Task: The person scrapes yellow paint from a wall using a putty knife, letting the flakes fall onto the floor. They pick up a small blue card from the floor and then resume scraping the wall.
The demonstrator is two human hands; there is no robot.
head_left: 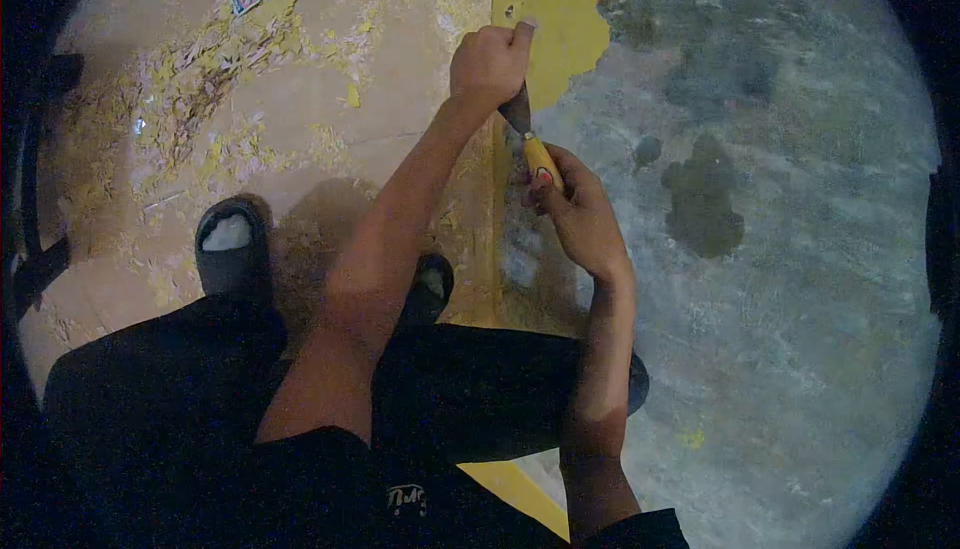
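The right hand [585,209] is wrapped round the yellow handle of a scraper [540,161]; the left hand [488,64] is clenched over the far part of its blade, though I cannot tell whether the fingers grip the metal or only press on it. The scraper lies between the two hands, slanting along the border of the yellow coating [565,24] and the bare grey surface [820,279].

The chief danger, as I judge it, is to the left hand; it sits right at the blade, so a slip or a sudden give under the right hand's push could drive the edge into fingers or palm; a skewed push could also turn the blade sideways and gouge the grey surface. Both hands are bare, so nothing shields the knuckles from a scrape.

Footing is a lesser risk; yellow flakes [200,99] litter the brownish floor [300,99] near the open-toed slipper [235,269], and loose bits underfoot could make it slide; a falling scraper could also catch the toes.
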